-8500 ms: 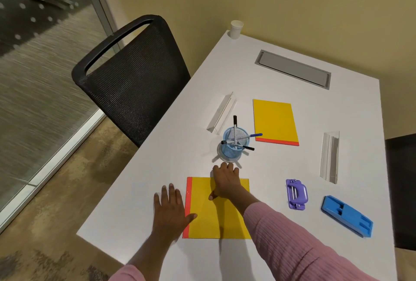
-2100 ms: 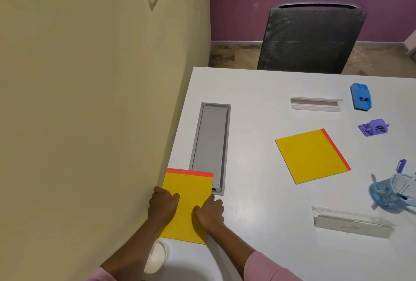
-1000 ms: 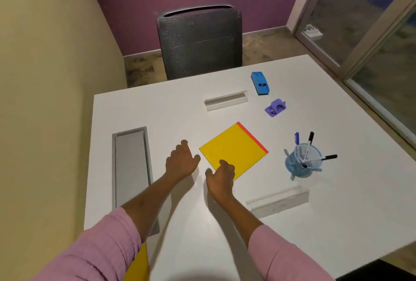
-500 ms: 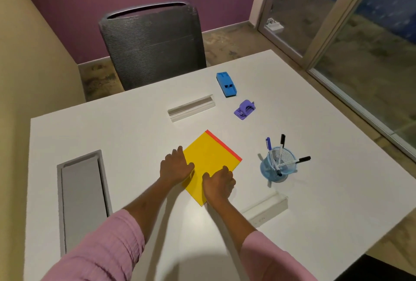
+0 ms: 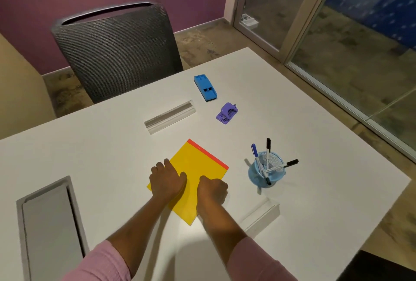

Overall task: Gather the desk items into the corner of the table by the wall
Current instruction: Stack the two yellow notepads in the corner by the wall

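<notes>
A yellow pad (image 5: 198,167) with a red edge lies flat in the middle of the white table (image 5: 304,127). My left hand (image 5: 167,181) presses on its left side with fingers curled. My right hand (image 5: 212,188) rests on its near right edge, fingers curled under. To the right stands a blue mesh pen cup (image 5: 267,172) with several pens. Farther back lie a purple hole punch (image 5: 227,114), a blue stapler-like block (image 5: 205,87) and a clear acrylic holder (image 5: 170,116). A second clear holder (image 5: 262,214) lies near my right forearm.
A grey cable hatch (image 5: 50,226) is set into the table at the left, by the beige wall. A black mesh chair (image 5: 117,48) stands at the far side. Glass doors run along the right, and the table's right edge is close to the pen cup.
Both hands reached the second yellow pad and now sit on it. The pad has slid slightly toward me. The first pad, left by the wall, is out of view.
</notes>
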A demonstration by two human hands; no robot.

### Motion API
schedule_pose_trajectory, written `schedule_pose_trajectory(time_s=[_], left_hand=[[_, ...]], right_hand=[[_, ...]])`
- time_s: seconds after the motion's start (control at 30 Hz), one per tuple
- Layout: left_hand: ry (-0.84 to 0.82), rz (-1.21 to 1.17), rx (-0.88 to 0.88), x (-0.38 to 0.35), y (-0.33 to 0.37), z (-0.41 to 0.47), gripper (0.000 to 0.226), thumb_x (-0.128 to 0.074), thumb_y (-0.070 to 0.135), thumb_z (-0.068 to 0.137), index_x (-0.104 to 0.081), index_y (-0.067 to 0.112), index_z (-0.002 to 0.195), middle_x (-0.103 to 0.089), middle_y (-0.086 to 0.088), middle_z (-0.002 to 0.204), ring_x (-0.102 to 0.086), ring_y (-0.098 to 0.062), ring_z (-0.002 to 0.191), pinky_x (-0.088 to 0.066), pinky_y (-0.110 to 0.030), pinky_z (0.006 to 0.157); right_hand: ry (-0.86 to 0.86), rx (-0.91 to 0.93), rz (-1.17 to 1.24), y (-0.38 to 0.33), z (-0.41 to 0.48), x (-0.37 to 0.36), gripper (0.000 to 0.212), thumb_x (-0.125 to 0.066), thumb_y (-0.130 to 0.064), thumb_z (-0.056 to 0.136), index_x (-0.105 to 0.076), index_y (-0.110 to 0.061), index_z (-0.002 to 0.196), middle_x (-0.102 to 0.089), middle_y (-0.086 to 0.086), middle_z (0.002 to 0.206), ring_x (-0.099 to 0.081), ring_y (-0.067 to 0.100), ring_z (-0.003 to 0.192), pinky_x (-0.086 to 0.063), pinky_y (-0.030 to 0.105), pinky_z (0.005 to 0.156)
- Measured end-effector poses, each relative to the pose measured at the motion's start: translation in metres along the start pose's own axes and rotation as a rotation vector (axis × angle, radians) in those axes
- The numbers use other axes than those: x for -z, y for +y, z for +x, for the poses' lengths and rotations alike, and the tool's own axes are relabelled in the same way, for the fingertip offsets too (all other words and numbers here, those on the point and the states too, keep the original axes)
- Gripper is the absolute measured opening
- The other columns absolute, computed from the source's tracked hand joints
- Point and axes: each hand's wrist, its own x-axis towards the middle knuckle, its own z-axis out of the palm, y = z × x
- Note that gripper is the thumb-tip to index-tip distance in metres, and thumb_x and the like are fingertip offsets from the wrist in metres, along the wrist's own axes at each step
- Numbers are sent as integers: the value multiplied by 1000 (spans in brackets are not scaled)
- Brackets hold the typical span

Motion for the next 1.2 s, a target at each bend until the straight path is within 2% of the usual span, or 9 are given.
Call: schedule_pose_trajectory(time_s=[0.23,0.33,0.5,0.63,0.8,0.93,1.03,1.13,1.2], left_hand=[[-53,-49,73,11,-4,17,65,-57,54,83,-45,1,118,-50,-18,122,-46,-34,112,-41,-41,89],[-103,-100,165,12,-6,21,75,-59,63,80,-44,3,121,-49,-18,126,-46,-36,117,-40,-44,94],[-139,-230,259,18,-15,14,80,-52,75,76,-46,9,121,-47,-17,126,-46,-37,116,-39,-47,94],[-95,-317,274,34,-30,-2,74,-54,72,78,-46,12,120,-48,-16,124,-48,-36,114,-39,-46,92],[17,-382,216,61,-57,-34,56,-60,63,80,-37,16,101,-60,-11,107,-59,-31,95,-45,-44,84],[80,-445,218,81,-85,-73,56,-58,59,84,-37,16,111,-63,-10,109,-61,-33,96,-40,-44,90],[118,-444,254,94,-109,-108,61,-51,62,86,-41,15,124,-64,-11,114,-59,-34,103,-38,-44,94],[153,-443,313,99,-139,-146,55,-40,61,92,-47,16,123,-65,-9,110,-58,-33,105,-34,-43,95],[188,-475,358,100,-160,-173,52,-36,59,93,-50,17,119,-65,-6,102,-59,-31,101,-36,-45,96]], right_hand=[[-63,-69,78,4,17,-2,27,-62,-32,79,-57,-7,89,-60,14,98,-60,31,88,-55,44,81],[-104,-48,173,6,15,-4,29,-64,-30,83,-55,-6,97,-61,10,97,-61,32,89,-55,47,84],[-140,54,275,6,7,-3,23,-61,-27,90,-57,-18,110,-64,5,103,-63,31,94,-54,47,85],[-161,163,266,7,-9,-3,18,-61,-27,92,-58,-22,109,-65,3,104,-62,29,94,-52,49,89],[-249,199,246,10,-37,-5,29,-63,-26,90,-59,-19,118,-66,5,111,-63,33,99,-51,53,93],[-330,243,213,16,-68,-4,27,-64,-21,90,-62,-11,115,-67,11,111,-62,35,100,-50,51,93],[-381,311,173,28,-94,-4,31,-63,-22,91,-55,-7,116,-62,9,113,-58,32,102,-48,45,91],[-430,381,177,43,-122,-6,26,-59,-25,94,-52,-16,117,-58,4,109,-56,24,97,-44,36,83],[-475,413,139,58,-140,-11,29,-56,-26,95,-53,-17,122,-59,6,115,-56,23,98,-44,35,83]])
